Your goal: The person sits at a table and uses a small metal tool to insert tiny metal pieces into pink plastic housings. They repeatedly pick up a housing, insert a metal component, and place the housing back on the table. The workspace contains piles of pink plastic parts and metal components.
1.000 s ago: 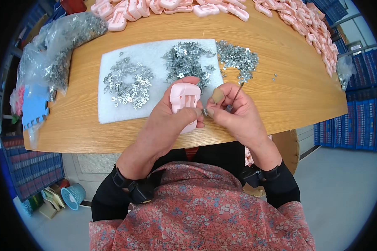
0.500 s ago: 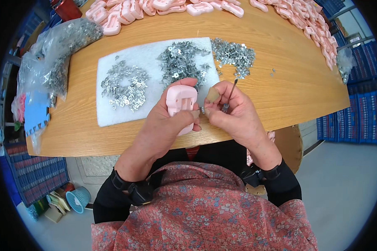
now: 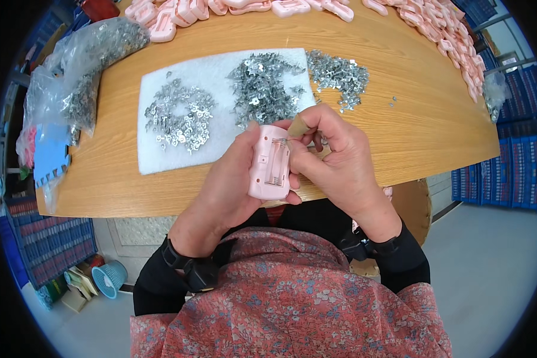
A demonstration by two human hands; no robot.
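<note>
My left hand [image 3: 230, 170] is wrapped round a pink plastic battery housing [image 3: 262, 173], its long open compartment facing up. Small metal contacts show at the lower end of that compartment. My right hand [image 3: 334, 155], a tan cover on one fingertip, pinches a small metal contact [image 3: 284, 141] at the upper end of the housing. Its fingers partly hide this piece. The screwdriver seen earlier in the right hand is now largely hidden behind the fingers. Beyond both hands lies a white foam sheet [image 3: 218, 68] bearing two heaps of small metal parts.
Another pile of metal parts [image 3: 340, 77] lies on the wooden table [image 3: 411, 140] right of the sheet. Many pink housings [image 3: 444, 36] line the far and right edges. A clear bag of metal parts [image 3: 80, 77] stands at the left, with a blue foam piece [image 3: 52, 156] below it.
The pink housing has turned so its compartment faces up. My right hand has brought the small metal contact to the housing's upper end, and the screwdriver shaft no longer shows.
</note>
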